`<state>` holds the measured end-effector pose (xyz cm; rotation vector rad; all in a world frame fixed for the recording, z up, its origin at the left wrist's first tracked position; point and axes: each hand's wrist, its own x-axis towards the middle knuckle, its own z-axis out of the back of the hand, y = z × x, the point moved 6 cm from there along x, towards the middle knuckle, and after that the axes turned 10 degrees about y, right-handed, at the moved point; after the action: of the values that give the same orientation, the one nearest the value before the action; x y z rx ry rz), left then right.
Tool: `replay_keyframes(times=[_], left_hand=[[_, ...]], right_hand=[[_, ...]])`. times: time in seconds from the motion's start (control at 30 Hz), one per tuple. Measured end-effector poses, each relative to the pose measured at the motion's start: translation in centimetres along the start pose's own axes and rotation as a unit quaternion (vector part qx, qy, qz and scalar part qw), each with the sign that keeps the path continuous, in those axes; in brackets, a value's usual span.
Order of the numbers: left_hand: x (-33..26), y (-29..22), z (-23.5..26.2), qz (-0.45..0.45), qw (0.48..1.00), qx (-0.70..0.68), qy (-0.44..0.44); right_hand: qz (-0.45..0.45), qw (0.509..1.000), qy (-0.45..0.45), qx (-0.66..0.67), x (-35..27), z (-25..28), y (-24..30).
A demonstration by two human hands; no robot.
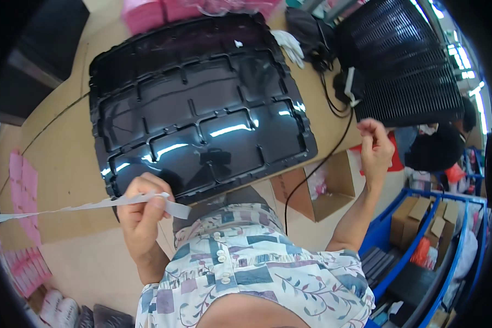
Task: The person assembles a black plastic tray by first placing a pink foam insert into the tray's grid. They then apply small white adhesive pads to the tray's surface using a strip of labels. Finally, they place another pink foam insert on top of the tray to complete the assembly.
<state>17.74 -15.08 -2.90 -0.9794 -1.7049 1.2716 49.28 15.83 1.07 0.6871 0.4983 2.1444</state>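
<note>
Cardboard-covered bench (pixel 60 164) fills the middle of the frame, and nearest us, lower left, the left hand (pixel 142 210) is pinching a long white strip (pixel 87 206) that trails off to the left edge. It looks paper-thin, limp and easy to tear, so best gripped close to the end. At right the right hand (pixel 376 147) is raised, fingertips pressed together; whether anything sits between them I cannot tell. Beyond lies a glossy black moulded tray (pixel 197 104), then pink stacks (pixel 147 12) upper left and a black ribbed panel (pixel 404 60) upper right.

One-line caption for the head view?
Left hand pinches a white strip before a glossy black panel; right hand raised.
</note>
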Motion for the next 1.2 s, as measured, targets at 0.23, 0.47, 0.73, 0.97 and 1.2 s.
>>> replay_keyframes(times=[0.23, 0.47, 0.73, 0.97, 1.2], left_hand=[[-0.2, 0.2, 0.4, -0.004, 0.996, -0.075, -0.043], [0.1, -0.1, 0.6, -0.042, 0.993, -0.094, -0.059], [-0.9, -0.2, 0.9, -0.074, 0.985, -0.127, -0.089], [-0.2, -1.6, 0.1, -0.037, 0.995, -0.069, -0.06], [1.7, -1.8, -1.9, -0.031, 0.999, -0.017, -0.033]], right_hand=[[0.276, 0.941, 0.189, -0.043, 15.3, -14.2, 13.7], [0.204, 0.938, 0.261, -0.102, 18.1, -18.2, 14.4], [0.139, 0.983, 0.104, 0.067, 9.3, -6.8, 9.5], [-0.145, 0.976, 0.134, -0.093, -10.7, -0.2, -11.6], [-0.015, 0.994, 0.069, -0.084, -2.3, -0.9, 1.4]])
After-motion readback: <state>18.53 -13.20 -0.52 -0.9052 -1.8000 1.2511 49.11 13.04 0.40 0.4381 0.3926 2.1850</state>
